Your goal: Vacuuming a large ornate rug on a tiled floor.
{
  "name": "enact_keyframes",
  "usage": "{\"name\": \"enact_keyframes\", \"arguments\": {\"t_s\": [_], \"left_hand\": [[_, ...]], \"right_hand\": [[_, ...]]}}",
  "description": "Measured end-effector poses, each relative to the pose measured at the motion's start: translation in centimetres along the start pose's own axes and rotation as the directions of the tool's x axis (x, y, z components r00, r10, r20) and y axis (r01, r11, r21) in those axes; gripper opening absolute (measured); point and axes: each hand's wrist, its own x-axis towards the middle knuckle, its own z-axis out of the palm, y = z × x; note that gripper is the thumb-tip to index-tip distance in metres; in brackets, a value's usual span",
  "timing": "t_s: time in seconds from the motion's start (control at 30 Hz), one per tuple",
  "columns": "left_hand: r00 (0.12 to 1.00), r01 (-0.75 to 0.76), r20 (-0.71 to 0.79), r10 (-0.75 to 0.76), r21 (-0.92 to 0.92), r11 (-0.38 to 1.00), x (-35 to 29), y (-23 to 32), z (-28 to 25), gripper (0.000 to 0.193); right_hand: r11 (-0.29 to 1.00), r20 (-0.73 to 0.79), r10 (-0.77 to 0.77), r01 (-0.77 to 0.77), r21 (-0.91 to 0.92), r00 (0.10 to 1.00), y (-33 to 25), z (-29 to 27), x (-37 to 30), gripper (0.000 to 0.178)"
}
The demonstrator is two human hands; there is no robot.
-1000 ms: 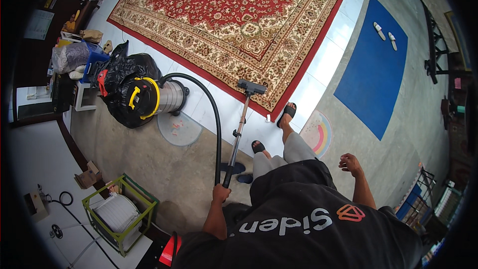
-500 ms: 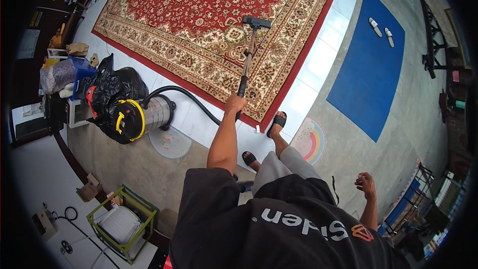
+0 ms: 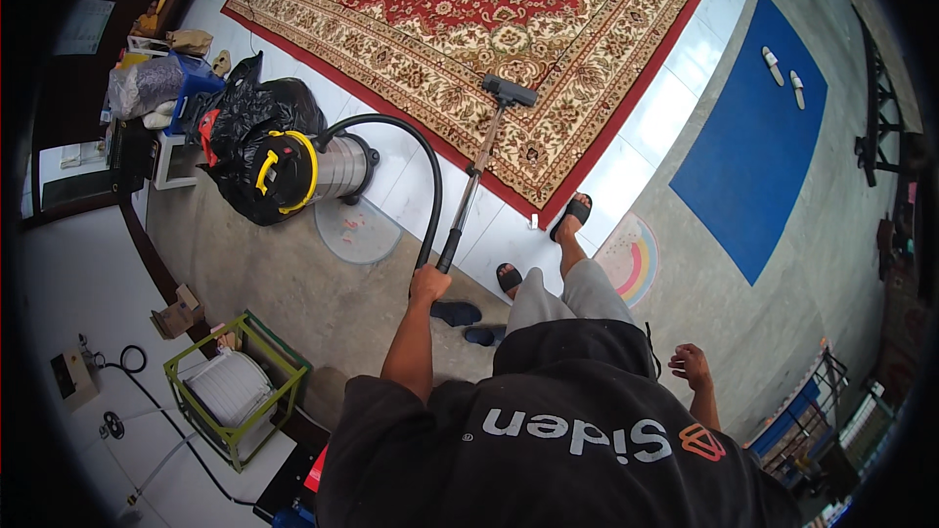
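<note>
My left hand [image 3: 428, 284] grips the black handle end of a vacuum cleaner wand [image 3: 474, 181], fingers wrapped round it. The wand slants up and away to a flat dark floor head [image 3: 510, 90], which rests on the patterned border of a red and cream rug [image 3: 460, 39]. From the handle a black hose [image 3: 437, 196] curves back to the vacuum cleaner [image 3: 337, 171], a steel drum with a black and yellow lid. Away from everything, my right hand [image 3: 691, 365] hangs at my side, fingers loosely bent and apart, with nothing visible in it.
Black plastic bags [image 3: 284, 108] lie against the vacuum cleaner. A clear rounded mat [image 3: 357, 232] and a rainbow mat [image 3: 631, 259] flank my feet. Dark shoes [image 3: 456, 314] lie behind them. White slippers [image 3: 797, 88] sit on a blue mat [image 3: 753, 147]; a green-framed reel [image 3: 235, 386] stands lower left.
My left hand has drawn the wand back toward me, and the floor head has slid nearer the rug's close corner. The view has shifted; my right hand still hangs at my side.
</note>
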Motion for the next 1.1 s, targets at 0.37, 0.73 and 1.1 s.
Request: {"name": "enact_keyframes", "arguments": {"t_s": [0.37,0.73,1.1], "left_hand": [[0.983,0.154,0.098,-0.155,0.018,0.988,-14.3,-21.3,5.0,0.038],[0.993,0.04,-0.094,-0.069,-0.278,0.96,-18.2,-14.7,16.9,0.027],[0.99,0.141,0.098,-0.101,-0.714,0.686,1.5,10.6,7.9,0.022]], "right_hand": [[0.961,0.145,-0.185,0.21,-0.18,0.972,-9.1,6.4,0.7,0.032],[0.945,0.112,-0.126,0.153,-0.288,0.986,-12.6,1.0,4.1,0.032],[0.898,0.011,-0.184,0.173,-0.404,0.983,-20.4,-5.9,5.3,0.033]]}}
